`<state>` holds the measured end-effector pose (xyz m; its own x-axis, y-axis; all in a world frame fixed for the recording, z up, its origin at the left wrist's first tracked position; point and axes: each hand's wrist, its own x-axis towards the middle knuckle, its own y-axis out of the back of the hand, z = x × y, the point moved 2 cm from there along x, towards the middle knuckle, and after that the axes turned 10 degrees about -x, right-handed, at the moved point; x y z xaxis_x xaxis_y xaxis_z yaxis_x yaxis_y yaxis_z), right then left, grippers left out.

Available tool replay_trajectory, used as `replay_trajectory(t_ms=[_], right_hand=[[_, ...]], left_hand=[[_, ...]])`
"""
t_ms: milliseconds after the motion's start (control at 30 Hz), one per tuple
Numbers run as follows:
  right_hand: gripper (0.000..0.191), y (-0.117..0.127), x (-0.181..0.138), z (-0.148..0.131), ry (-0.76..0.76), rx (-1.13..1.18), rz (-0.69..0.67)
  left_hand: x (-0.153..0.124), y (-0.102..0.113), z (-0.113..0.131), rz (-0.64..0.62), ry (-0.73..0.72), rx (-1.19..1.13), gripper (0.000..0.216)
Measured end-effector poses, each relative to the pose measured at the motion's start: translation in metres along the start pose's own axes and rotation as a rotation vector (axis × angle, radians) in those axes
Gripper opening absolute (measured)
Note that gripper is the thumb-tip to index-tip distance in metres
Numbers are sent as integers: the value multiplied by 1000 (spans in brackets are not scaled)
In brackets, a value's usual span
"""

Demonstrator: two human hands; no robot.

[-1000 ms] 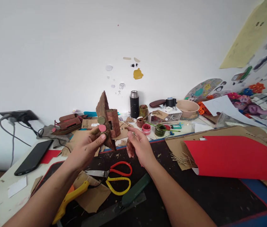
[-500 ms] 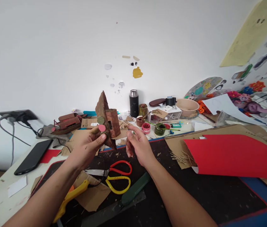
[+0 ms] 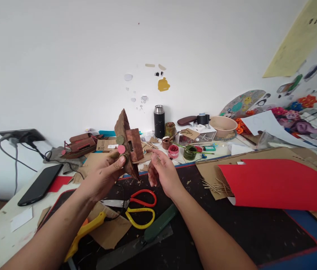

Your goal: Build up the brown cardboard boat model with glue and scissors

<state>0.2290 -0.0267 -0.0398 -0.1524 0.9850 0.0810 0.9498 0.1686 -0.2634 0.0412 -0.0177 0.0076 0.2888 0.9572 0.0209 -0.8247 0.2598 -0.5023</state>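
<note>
My left hand (image 3: pixel 103 176) grips a small brown-painted cardboard house model (image 3: pixel 127 142) and holds it up over the table, tilted, with round pink and green discs stuck on its side. Just to the right of the model is my right hand (image 3: pixel 162 172), its fingers curled and its thumb and forefinger pinched on a small stick-like piece that I can barely make out. Below both hands, red-handled scissors (image 3: pixel 143 198) and yellow-handled scissors (image 3: pixel 140 219) lie on the black cutting mat (image 3: pixel 231 228).
A red paper sheet (image 3: pixel 276 183) lies on cardboard at the right. Paint jars (image 3: pixel 181 152), a black flask (image 3: pixel 159 122) and a bowl (image 3: pixel 222 126) stand at the back. A phone (image 3: pixel 39 184) lies left; a yellow-handled cutter (image 3: pixel 87 234) and a green-handled tool (image 3: pixel 160 223) lie near.
The left hand has turned the house model slightly and brought it a little lower. My right hand has shifted a bit left and down, closer to the model.
</note>
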Motion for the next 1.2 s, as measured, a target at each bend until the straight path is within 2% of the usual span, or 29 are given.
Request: replay_trajectory(t_ms=[167, 300, 433, 600, 833, 1033, 1200], right_hand=[[76, 0, -1, -2, -13, -11, 23], [76, 1, -1, -3, -18, -28, 68], [75, 0, -2, -4, -34, -22, 56], [76, 0, -1, -5, -22, -16, 77], [65, 2, 0, -4, -19, 14, 103], [68, 0, -2, -6, -53, 17, 84], [68, -1, -2, -4, -69, 25, 58]], left_hand=[[6, 8, 0, 20, 191, -212, 38], [8, 12, 0, 86, 219, -290, 28], [7, 10, 0, 89, 236, -311, 26], [5, 8, -1, 100, 249, -267, 35], [4, 7, -7, 59, 216, -114, 47], [-1, 5, -10, 47, 201, -18, 58], [-2, 6, -10, 18, 162, -10, 48]])
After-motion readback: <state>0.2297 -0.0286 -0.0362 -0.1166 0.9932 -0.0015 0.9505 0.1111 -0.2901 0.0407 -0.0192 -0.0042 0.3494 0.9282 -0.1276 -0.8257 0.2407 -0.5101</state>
